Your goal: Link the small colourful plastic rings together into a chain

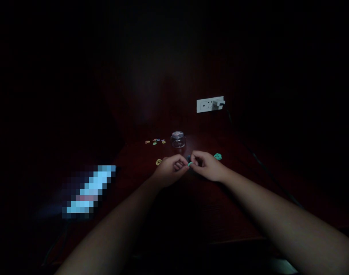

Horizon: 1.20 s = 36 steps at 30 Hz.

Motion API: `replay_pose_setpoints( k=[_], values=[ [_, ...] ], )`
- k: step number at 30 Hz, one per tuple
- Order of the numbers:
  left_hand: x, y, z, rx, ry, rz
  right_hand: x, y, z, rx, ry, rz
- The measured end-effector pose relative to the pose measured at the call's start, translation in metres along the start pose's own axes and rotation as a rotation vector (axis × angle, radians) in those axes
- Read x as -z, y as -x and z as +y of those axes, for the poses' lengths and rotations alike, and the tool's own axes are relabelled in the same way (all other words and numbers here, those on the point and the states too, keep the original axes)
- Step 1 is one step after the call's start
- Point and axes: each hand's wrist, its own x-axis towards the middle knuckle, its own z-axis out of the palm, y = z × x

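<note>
Both my hands meet over the dark red table, fingertips pinched on a small green hair tie. My left hand is closed on its left side, and my right hand is closed on its right side. A dark blue bit shows just behind the fingers; its kind is unclear. Beside my left hand lies a yellow cluster of hair ties. To the right of my right hand is a teal cluster of hair ties. Farther back stands a clear lidded jar.
Several loose coloured hair ties lie left of the jar. A lit, blurred screen is at the left. On the back wall is a white socket panel with a plug; its dark cable runs down the right side. The surroundings are very dark.
</note>
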Motion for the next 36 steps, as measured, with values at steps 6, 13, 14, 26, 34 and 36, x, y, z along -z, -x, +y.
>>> replay_pose_setpoints(
  k=[6, 13, 14, 26, 34, 36],
  values=[
    [0.001, 0.000, 0.002, -0.002, 0.012, -0.020, 0.000, 0.000, 0.001, -0.009, -0.003, 0.002],
    [0.001, 0.000, 0.004, -0.023, 0.051, -0.051, -0.002, -0.001, 0.003, -0.053, -0.014, -0.005],
    [0.001, 0.000, 0.004, -0.024, 0.050, -0.062, -0.002, -0.001, 0.003, -0.059, -0.014, -0.007],
    [0.003, 0.002, 0.009, -0.041, 0.005, -0.063, -0.003, -0.003, 0.010, -0.069, 0.004, -0.023],
    [0.002, 0.001, 0.010, -0.047, 0.021, -0.025, -0.004, -0.002, 0.011, -0.065, 0.016, -0.021],
    [0.002, 0.000, 0.009, -0.041, 0.014, -0.014, -0.004, -0.002, 0.010, -0.060, 0.006, -0.024]
  ],
)
